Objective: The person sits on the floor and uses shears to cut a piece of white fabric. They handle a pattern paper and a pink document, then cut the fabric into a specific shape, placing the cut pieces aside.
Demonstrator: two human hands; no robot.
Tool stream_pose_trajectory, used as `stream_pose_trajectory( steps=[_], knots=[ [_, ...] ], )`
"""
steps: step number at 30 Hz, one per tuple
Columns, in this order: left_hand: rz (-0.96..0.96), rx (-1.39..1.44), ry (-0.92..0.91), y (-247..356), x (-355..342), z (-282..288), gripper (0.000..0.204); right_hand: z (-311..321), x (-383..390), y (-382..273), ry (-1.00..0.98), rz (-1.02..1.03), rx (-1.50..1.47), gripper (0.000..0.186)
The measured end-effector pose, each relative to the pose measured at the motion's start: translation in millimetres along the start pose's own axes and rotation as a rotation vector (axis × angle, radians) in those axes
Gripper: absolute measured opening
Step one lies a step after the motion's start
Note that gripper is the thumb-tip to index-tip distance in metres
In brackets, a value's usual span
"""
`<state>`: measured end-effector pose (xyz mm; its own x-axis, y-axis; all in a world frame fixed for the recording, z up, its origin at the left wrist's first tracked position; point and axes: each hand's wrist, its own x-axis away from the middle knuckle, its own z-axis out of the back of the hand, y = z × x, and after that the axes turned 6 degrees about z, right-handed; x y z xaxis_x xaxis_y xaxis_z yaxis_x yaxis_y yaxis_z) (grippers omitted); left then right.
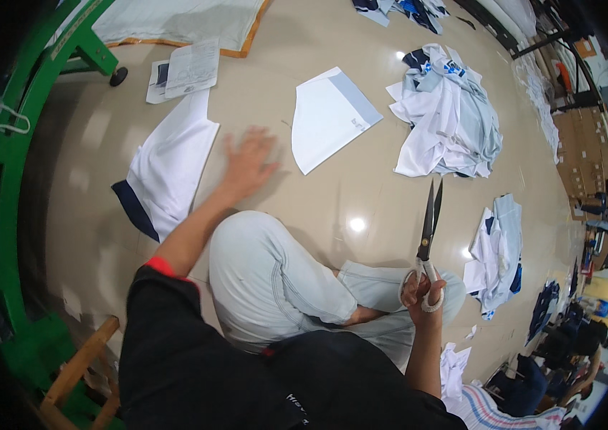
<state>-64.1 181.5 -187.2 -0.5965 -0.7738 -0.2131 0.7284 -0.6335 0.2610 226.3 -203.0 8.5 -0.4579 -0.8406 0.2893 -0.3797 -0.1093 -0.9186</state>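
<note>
My right hand [422, 290] grips a pair of large scissors [426, 236] by light-coloured, wrapped-looking handles, above my right knee. Their dark blades point away from me and stand slightly apart. My left hand [250, 165] is slightly blurred, with fingers spread and nothing in it. It hovers over or rests on the floor; I cannot tell which. Left of it lies a white cloth piece [168, 161] with a navy band at its near end. To its right, a flat white panel [329, 122] with a grey-blue edge lies on the floor.
Printed sheets [190, 68] lie beyond the white cloth. At right are a big heap of white and pale-blue cloth [451, 118] and a smaller pile [497, 251]. A green metal frame [13, 165] stands left, a wooden stool [78, 365] below it. Cardboard boxes [580, 154] stand far right.
</note>
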Motion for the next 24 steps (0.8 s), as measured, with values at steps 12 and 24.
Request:
stream_pose_trajectory(
  steps=[12,24],
  knots=[
    [-0.211,-0.263,-0.275,-26.2,-85.5,45.1,0.086,-22.3,11.2,3.7,-0.077,-0.018,-0.014,0.099],
    [-0.431,-0.106,-0.296,42.9,-87.4,2.6,0.031,-28.8,14.5,7.6,-0.153,-0.025,-0.084,0.106]
  ],
)
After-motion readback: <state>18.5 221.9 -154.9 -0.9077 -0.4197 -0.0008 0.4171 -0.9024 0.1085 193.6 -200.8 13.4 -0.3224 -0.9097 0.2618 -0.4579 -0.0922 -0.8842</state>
